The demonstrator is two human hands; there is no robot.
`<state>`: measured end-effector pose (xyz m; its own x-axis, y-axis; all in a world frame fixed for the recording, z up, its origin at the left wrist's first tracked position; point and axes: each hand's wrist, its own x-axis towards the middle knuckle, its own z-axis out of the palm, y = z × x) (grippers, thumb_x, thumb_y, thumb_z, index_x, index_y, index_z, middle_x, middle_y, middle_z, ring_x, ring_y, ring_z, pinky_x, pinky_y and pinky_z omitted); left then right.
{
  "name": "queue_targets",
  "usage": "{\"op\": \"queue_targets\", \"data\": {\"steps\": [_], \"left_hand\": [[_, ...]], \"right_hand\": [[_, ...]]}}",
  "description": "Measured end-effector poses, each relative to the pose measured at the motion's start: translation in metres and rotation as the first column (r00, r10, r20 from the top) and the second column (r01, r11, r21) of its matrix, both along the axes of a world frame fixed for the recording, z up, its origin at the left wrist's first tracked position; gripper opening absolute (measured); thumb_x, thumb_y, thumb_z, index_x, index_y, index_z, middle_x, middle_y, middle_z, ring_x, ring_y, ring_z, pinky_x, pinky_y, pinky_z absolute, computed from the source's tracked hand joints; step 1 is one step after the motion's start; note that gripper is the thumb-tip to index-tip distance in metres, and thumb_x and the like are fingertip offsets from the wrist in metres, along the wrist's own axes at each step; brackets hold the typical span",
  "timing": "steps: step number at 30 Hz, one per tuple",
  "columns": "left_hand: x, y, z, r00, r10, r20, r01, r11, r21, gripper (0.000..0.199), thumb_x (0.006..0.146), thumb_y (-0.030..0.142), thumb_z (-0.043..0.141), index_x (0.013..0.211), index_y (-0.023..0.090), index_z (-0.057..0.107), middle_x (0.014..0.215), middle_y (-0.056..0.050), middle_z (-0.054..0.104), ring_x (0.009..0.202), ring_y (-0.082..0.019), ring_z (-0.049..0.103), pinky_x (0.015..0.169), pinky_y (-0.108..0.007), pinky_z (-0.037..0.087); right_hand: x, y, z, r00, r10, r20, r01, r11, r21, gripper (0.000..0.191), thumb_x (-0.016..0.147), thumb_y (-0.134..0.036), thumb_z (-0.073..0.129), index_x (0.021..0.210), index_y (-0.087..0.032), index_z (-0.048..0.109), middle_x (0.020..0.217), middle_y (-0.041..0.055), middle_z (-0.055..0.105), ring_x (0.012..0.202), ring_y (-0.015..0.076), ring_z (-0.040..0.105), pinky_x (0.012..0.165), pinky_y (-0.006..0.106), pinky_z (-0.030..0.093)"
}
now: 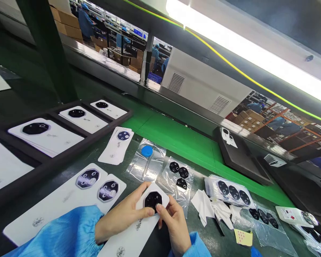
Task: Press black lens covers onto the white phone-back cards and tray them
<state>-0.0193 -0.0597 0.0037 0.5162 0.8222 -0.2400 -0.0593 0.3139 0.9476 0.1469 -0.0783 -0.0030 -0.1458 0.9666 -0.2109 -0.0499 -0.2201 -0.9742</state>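
Head view. Room first: the held card (140, 233) sits at near centre, its left side close to the pair of white cards (59, 203) lying to the left. The clear bag with black discs (186, 196) is just beyond the right hand, so little margin there. Dark bench top (211, 241) shows to the right of that hand, up to the white wipes (203, 207) and a thin black tool (219, 226). Far limit: green strip (187, 142), then a ledge. Left limit: black tray (107, 130), its compartments holding more white cards.

Hands: left hand (120, 219) comes in from the near left, thumb flat over the card by the black disc (153, 200), index finger along the far left edge. Right hand (176, 223) has its thumb tip on the disc's near right rim, fingers bent at the card's right edge. Both sets of fingers clamped on the card, which is tilted; undersides hidden.

Surface: small card stack (113, 148) far left of the hands, clear bag (146, 167) with a blue round piece right of it. Bagged disc pack (227, 191), yellow paper (243, 237) and white bottle (295, 217) to the right. Bright lamp (243, 39) overhead; people in blue (85, 21) and boxes beyond.
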Motion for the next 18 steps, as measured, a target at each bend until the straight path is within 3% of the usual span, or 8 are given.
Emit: {"op": "queue_targets", "data": {"steps": [4,13,18], "left_hand": [[-0.0018,0.0034,0.0021,0.997,-0.019,-0.080,0.023,0.999,0.040,0.034,0.078,0.033,0.059,0.109,0.021,0.056,0.099,-0.001,0.066,0.104,-0.026,0.057,0.084,-0.030,0.044],[-0.0006,0.0044,-0.0035,0.968,0.032,-0.247,0.016,0.982,0.190,0.020,0.077,0.033,0.058,0.090,0.019,0.064,0.088,-0.002,0.069,0.091,-0.025,0.061,0.078,-0.029,0.045],[-0.0002,0.0034,-0.0054,0.972,0.044,-0.232,-0.007,0.987,0.159,0.019,0.078,0.035,0.057,0.084,0.018,0.062,0.084,-0.002,0.068,0.086,-0.024,0.061,0.072,-0.028,0.045]], "right_hand": [[0.0005,0.0000,0.0040,1.000,-0.030,-0.004,0.030,0.999,0.019,0.043,0.066,-0.057,0.074,0.070,-0.018,0.057,0.060,-0.0048,0.046,0.052,0.0085,0.037,0.048,0.021,0.032],[-0.0038,-0.0011,0.0030,0.998,-0.018,0.059,0.015,0.998,0.055,0.048,0.066,-0.063,0.070,0.061,-0.021,0.046,0.055,-0.0062,0.038,0.053,0.0104,0.032,0.052,0.024,0.029],[-0.0051,-0.0015,0.0034,0.992,-0.066,0.103,0.056,0.994,0.096,0.048,0.068,-0.065,0.068,0.061,-0.021,0.048,0.056,-0.0055,0.040,0.054,0.0115,0.034,0.053,0.024,0.032]]}}
